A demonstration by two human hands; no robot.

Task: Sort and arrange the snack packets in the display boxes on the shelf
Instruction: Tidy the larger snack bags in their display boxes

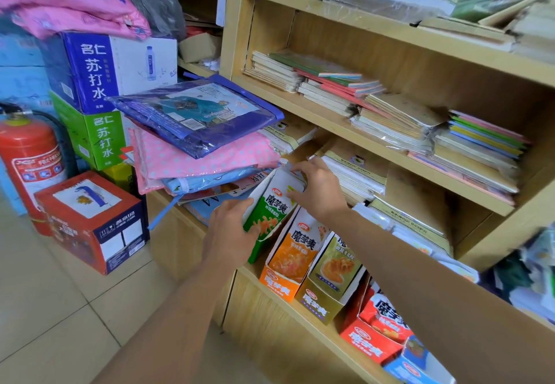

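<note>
Seating the green display box (270,209), now tilted at the left end of the shelf (330,337), beside the orange display box (288,260). Left hand (231,233) grips its side; right hand (318,191) holds its header flap. Recommend squaring it upright, flush with its neighbour.

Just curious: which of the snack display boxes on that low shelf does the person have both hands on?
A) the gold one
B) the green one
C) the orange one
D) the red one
B: the left hand and the right hand both hold the green-and-white cardboard display box at the left end of the row, while the orange cardboard display box beside it has no hand on it.
</note>
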